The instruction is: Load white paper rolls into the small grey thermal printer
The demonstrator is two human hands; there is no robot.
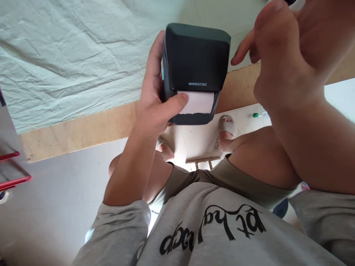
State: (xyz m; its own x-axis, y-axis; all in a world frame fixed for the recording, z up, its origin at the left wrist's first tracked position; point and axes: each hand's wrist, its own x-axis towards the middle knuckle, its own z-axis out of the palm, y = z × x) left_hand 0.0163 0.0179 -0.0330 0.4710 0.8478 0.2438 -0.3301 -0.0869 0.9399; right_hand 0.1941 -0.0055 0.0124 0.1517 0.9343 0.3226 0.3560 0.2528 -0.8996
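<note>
My left hand is wrapped around a black label printer marked NIIMBOT, held above the edge of the cloth-covered table. Its thumb presses on a white paper label strip that sticks out of the printer's front slot and ends in an uneven, torn-looking edge. To the right of the printer, apart from it, is my right hand. One of its fingers stretches toward the printer and the thumb is raised; nothing shows between them. Part of this hand is hidden by its own back and wrist.
A wrinkled pale green cloth covers the tabletop, whose bare wooden edge runs across below it. Red metal bars stand at the far left. On the floor are a green-capped item and a wooden stool-like piece.
</note>
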